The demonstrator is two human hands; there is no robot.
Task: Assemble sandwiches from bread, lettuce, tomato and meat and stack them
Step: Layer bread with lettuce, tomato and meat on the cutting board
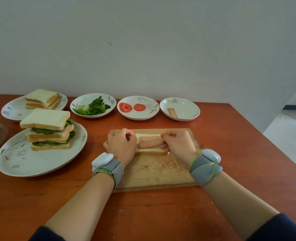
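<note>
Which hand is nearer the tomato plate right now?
Left, narrowly. The left hand sits below the tomato plate, slightly to its left; the right hand is farther off to the lower right, pinching meat.

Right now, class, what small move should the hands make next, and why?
Probably let go of the meat strips and reach the right hand to the tomato plate: two strips already lie on the bread slice, which has no tomato or lettuce yet.

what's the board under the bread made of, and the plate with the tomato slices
Cutting board: looks like unfinished pale wood, with visible grain, stains and knife marks. Tomato plate: probably glazed ceramic, glossy white with a printed flower pattern, though melamine would look similar.
</note>
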